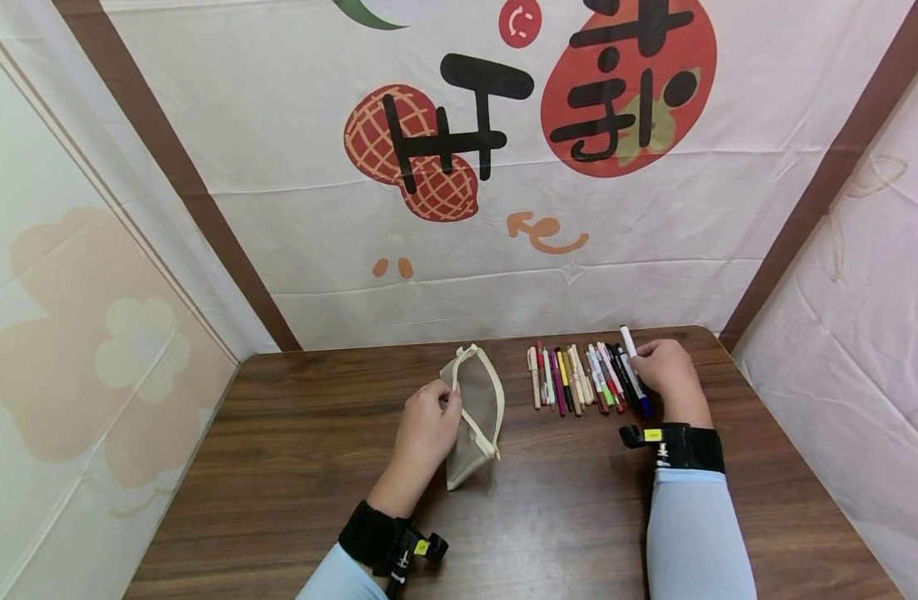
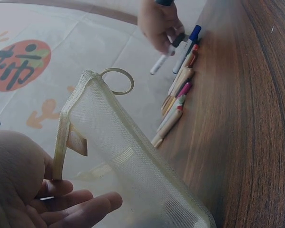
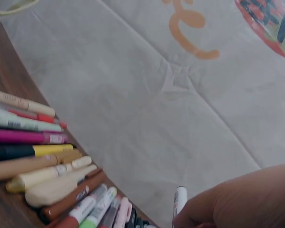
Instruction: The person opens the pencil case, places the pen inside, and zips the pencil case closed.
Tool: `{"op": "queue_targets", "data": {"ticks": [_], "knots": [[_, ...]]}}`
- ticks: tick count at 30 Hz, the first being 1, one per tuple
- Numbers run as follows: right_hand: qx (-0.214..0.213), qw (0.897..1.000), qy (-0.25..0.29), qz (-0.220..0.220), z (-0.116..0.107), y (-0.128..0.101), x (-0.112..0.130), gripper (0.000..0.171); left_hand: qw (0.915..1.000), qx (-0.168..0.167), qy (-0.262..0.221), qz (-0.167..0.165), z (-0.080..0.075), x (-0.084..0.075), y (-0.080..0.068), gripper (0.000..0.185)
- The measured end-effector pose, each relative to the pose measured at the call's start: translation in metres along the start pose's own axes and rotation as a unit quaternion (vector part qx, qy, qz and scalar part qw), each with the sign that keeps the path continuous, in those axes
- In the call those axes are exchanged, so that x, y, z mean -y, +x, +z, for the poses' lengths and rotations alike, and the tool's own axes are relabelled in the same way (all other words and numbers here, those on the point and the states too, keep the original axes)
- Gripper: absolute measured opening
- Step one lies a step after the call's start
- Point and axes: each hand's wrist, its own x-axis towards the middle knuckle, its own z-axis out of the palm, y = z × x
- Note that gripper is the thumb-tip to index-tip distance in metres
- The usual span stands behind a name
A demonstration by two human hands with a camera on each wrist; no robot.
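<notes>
My left hand (image 1: 431, 427) pinches the near rim of a pale mesh zip pouch (image 1: 480, 387), which stands with its mouth spread apart. In the left wrist view the pouch's cream trim (image 2: 60, 156) sits between thumb and fingers, and a small ring shows at its corner. At the right end of a row of pens (image 1: 560, 379), my right hand (image 1: 667, 373) grips a white marker (image 1: 627, 337) with a black end. That marker is tilted up and stands out past the others. Beside it lies a blue-capped marker (image 2: 194, 33).
The row holds several pens and markers in many colours, side by side near the table's back edge. A white printed cloth (image 1: 316, 250) hangs just behind the wooden table (image 1: 301, 467). More cloth panels flank it at left and right.
</notes>
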Motion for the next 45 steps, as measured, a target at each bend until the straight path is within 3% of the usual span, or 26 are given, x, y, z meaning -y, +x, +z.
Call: {"op": "queue_targets", "data": {"ticks": [16,27,35,45], "knots": [[0.023,0.991,0.102,-0.081,0.016,-0.009,0.040,0.070,1.0000,-0.006,0.006,0.001,0.000,0.001,0.000,0.018],[0.054,0.980,0.156,-0.111,0.033,-0.022,0.077,0.061,1.0000,-0.003,0.003,0.001,-0.001,0.001,0.000,0.018],[0.069,0.977,0.146,-0.139,0.039,-0.034,0.098,0.058,1.0000,0.001,-0.003,0.001,-0.002,0.000,0.000,0.018],[0.107,0.963,0.154,-0.193,0.062,-0.048,0.122,0.054,1.0000,-0.004,-0.002,0.004,0.000,0.001,0.000,0.018]]}}
